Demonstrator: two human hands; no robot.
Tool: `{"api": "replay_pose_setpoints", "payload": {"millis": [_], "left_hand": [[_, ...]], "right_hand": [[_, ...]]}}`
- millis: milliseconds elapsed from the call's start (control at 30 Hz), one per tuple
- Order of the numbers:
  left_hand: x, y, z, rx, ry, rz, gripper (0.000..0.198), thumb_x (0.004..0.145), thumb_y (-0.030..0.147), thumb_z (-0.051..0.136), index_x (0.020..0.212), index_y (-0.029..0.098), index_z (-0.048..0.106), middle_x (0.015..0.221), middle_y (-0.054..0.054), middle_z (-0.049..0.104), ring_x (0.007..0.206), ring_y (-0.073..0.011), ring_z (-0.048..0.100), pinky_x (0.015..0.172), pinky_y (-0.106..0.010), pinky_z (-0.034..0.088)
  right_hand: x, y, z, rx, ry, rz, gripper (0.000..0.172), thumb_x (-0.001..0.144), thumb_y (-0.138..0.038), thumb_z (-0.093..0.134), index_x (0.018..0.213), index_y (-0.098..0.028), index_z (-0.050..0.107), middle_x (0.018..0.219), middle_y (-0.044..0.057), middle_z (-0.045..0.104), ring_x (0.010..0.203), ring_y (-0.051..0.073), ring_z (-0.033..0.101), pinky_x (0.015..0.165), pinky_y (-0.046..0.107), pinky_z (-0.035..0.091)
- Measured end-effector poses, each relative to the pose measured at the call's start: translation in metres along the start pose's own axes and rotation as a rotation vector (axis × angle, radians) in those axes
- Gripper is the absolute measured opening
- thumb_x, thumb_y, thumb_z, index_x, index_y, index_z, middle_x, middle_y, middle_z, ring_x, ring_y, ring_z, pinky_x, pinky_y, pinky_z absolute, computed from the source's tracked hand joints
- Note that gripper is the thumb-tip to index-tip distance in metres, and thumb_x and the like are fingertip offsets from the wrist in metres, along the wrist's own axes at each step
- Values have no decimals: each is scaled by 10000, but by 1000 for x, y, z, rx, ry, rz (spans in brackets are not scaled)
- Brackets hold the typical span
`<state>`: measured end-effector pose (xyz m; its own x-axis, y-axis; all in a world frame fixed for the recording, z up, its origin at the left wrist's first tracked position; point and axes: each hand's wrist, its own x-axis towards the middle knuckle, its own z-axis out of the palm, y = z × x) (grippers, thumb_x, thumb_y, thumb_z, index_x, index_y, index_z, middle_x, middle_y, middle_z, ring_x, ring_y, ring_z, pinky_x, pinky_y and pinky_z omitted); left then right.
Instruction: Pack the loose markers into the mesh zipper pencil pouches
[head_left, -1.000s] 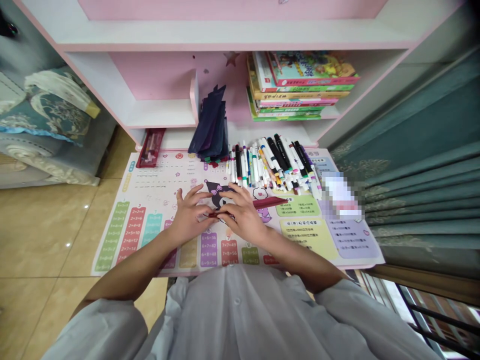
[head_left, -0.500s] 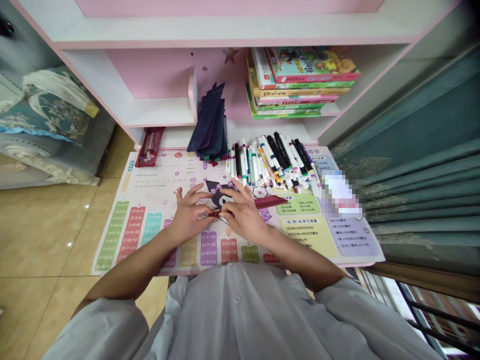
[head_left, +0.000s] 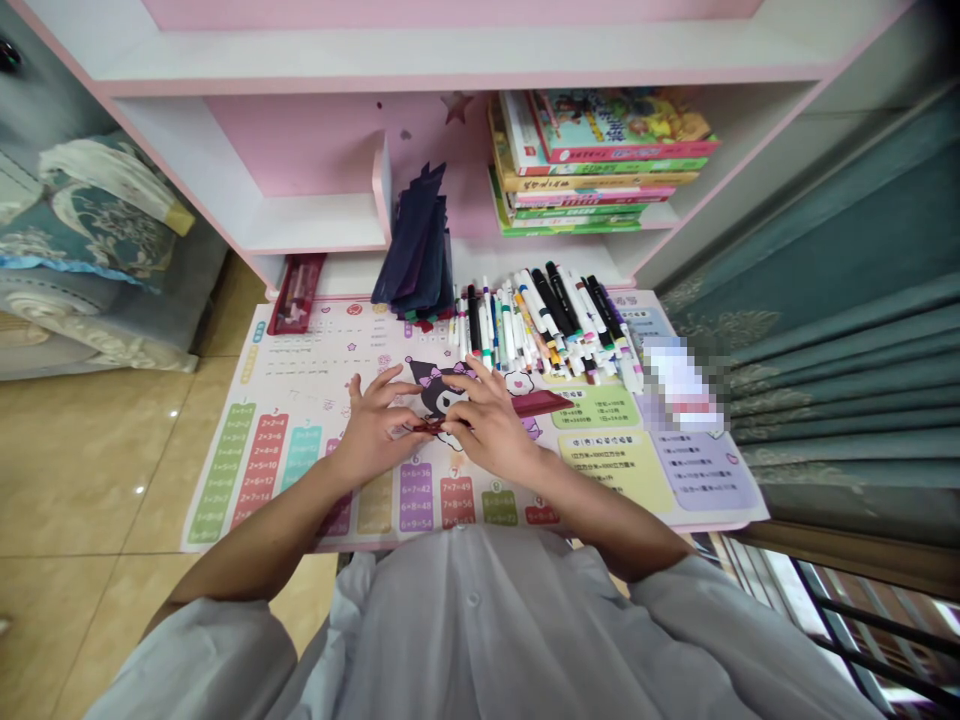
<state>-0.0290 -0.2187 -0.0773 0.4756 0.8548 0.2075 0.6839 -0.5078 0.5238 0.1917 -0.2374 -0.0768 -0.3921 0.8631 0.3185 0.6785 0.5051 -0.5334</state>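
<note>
My left hand (head_left: 373, 435) and right hand (head_left: 489, 430) sit palms down and half curled, close together over the printed mat (head_left: 615, 470). Between them I hold a red marker (head_left: 544, 403), its long axis running crosswise and rising slightly to my right, one end sticking out past my right hand. My hands hide its middle, so I cannot tell exactly which fingers grip it. A heap of markers (head_left: 536, 325) lies just ahead.

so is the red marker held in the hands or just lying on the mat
Held: the red marker runs under the right hand to the left hand, whose fingertips meet it.
</note>
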Motion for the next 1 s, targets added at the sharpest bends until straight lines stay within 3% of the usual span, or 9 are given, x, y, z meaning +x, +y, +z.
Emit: {"api": "replay_pose_setpoints", "payload": {"millis": [433, 1000], "left_hand": [[-1, -5, -1, -11, 37, 29, 152, 785, 357, 785, 686, 257, 727, 1182, -36, 703, 1394, -334, 439, 1160, -607, 121], [1, -8, -6, -1, 14, -14, 170, 792, 382, 767, 679, 262, 723, 1194, -29, 700, 1398, -330, 438, 1189, -607, 77]], "right_hand": [[0, 7, -4, 28, -23, 35, 221, 909, -215, 571, 709, -200, 664, 1354, 100, 632, 1488, 380, 302, 1146, 678, 276], [0, 15, -14, 35, -52, 104, 205, 896, -220, 592, 707, -213, 672, 1340, 85, 639, 1487, 368, 313, 1152, 682, 269]]}}
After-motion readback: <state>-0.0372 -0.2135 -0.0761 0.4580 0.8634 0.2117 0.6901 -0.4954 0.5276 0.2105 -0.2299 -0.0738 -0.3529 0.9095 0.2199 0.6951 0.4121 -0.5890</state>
